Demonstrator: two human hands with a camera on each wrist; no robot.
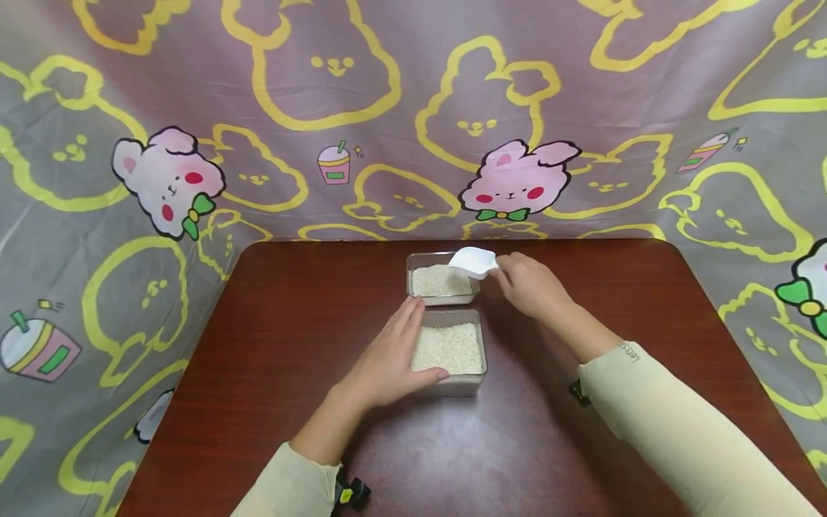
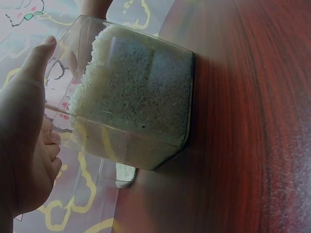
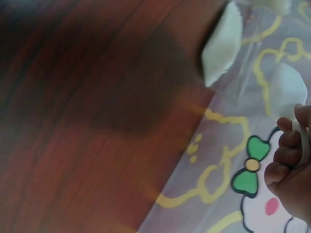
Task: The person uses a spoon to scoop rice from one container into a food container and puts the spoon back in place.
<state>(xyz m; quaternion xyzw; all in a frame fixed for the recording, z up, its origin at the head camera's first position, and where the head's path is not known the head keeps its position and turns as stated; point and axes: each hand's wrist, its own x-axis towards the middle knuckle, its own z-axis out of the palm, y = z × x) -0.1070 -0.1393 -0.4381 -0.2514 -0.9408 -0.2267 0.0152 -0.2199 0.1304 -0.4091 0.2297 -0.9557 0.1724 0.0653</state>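
Observation:
Two clear rectangular containers stand one behind the other on the table. The near container (image 1: 450, 386) is filled deep with white rice (image 1: 452, 347); its grains show through the wall in the left wrist view. My left hand (image 1: 388, 359) holds this container at its left side, the thumb over the near rim and the fingers toward the far corner. Behind it, the far container (image 1: 446, 300) bears a shallower heap of rice (image 1: 441, 281). In my right hand (image 1: 531, 286), the handle of a white scoop (image 1: 474, 261) is gripped, with its bowl above the far container's right side.
A dark red-brown wooden table (image 1: 291, 323) lies beneath everything. Along its back and sides hangs a patterned cloth (image 1: 388, 93) with cartoon figures, close behind the far container.

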